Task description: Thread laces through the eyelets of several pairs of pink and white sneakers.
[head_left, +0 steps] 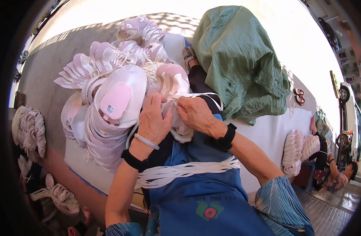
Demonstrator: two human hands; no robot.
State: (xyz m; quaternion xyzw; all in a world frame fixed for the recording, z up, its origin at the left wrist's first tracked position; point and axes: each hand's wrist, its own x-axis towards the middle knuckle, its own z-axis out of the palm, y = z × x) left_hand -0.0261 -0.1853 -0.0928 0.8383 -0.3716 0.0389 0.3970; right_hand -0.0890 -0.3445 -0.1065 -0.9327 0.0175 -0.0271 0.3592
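A pink and white shoe upper point(173, 80) lies across my lap, its toe pointing away from me. My left hand point(155, 118) is closed at the near left part of the upper, thumb and fingers pinching its edge. From the right, my right hand point(200, 114) pinches at the upper's middle, on a white shoelace point(210, 95) that loops out past the knuckles to the right. The exact spot under the fingertips is partly hidden. A bundle of loose white shoelaces point(188, 173) rests across my blue apron point(204, 200).
Stacked pink and white shoe uppers point(113, 129) stand close by my left arm, with more heaped beyond. A green sack point(239, 59) bulges at the far right. Another person point(335, 173) sits at the right by more bundled uppers point(293, 151). Further bundles point(29, 129) lie at the left.
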